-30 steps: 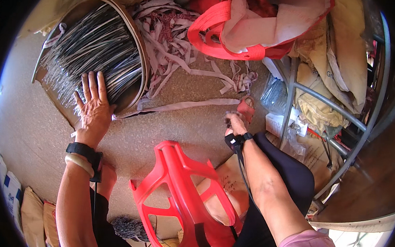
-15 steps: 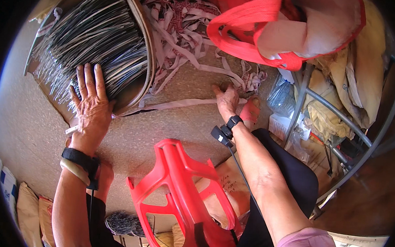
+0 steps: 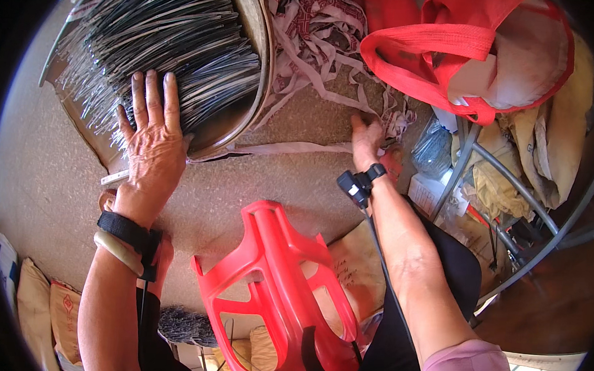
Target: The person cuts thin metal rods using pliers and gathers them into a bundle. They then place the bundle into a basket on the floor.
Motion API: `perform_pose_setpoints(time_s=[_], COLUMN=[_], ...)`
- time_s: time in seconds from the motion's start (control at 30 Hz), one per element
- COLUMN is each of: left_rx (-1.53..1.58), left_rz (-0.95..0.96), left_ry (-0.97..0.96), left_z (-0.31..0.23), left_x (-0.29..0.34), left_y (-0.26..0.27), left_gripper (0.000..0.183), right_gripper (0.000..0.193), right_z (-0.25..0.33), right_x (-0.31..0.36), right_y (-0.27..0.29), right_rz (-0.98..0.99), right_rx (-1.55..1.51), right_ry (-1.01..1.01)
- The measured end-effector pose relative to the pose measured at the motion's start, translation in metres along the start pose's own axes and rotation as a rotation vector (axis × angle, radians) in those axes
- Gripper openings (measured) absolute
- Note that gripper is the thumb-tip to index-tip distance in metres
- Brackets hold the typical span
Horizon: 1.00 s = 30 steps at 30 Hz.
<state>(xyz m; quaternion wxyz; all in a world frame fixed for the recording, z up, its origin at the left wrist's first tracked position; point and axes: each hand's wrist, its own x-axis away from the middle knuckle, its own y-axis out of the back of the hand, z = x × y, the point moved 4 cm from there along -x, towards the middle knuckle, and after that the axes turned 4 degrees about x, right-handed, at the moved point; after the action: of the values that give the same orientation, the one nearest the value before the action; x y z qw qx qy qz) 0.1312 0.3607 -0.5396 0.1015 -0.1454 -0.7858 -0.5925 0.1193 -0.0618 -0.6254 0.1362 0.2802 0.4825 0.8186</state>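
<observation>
My left hand (image 3: 153, 139) lies flat with its fingers spread on a thick bundle of thin dark and pale strips (image 3: 163, 34). The bundle rests in a round, shallow tray whose curved rim (image 3: 269, 54) shows on its right. A narrow pale cloth strip (image 3: 292, 148) stretches along the floor from the tray's lower edge to my right hand (image 3: 367, 143). My right hand is closed around the strip's right end, beside a red slipper (image 3: 393, 163); its lower fingers are partly hidden.
A tangle of pale and red-patterned cloth strips (image 3: 320, 30) lies beyond. A red bag (image 3: 448, 52) rests over a grey metal frame (image 3: 515, 182) at right. Below centre stands a red plastic stool (image 3: 272, 265). Brown sacks (image 3: 37, 312) lie lower left.
The view has shifted, so the tray, bundle and red bag appear farther right. My left hand stays on the bundle and my right hand stays at the strip's end.
</observation>
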Motion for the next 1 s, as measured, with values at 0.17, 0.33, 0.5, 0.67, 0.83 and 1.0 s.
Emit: perform_pose_setpoints(time_s=[0.17,0.33,0.5,0.67,0.83,1.0], left_rx=[-0.006,0.001,0.005,-0.014,-0.020,0.083], left_rz=[-0.012,-0.016,-0.019,0.054,0.296,0.282], left_ry=[0.008,0.013,0.003,0.010,0.068,0.034], left_z=[0.000,0.000,0.000,0.000,-0.011,-0.036], left_x=[-0.002,-0.002,-0.002,-0.003,-0.008,0.011], left_y=[-0.007,-0.007,-0.007,0.002,0.047,0.125], left_gripper=[0.108,0.109,0.108,0.109,0.110,0.089], right_gripper=[0.044,0.043,0.028,0.014,0.020,0.019], right_z=[0.004,0.008,0.013,0.008,0.055,0.112], right_x=[-0.024,-0.025,-0.015,0.032,0.097,0.142], right_y=[0.008,-0.002,0.002,-0.005,0.019,0.053], right_rz=[0.060,0.148,0.132,0.284,0.422,0.791], right_rx=[0.153,0.149,0.021,-0.232,-0.389,-0.453], right_ry=[-0.067,-0.045,-0.024,-0.352,-0.500,-0.378])
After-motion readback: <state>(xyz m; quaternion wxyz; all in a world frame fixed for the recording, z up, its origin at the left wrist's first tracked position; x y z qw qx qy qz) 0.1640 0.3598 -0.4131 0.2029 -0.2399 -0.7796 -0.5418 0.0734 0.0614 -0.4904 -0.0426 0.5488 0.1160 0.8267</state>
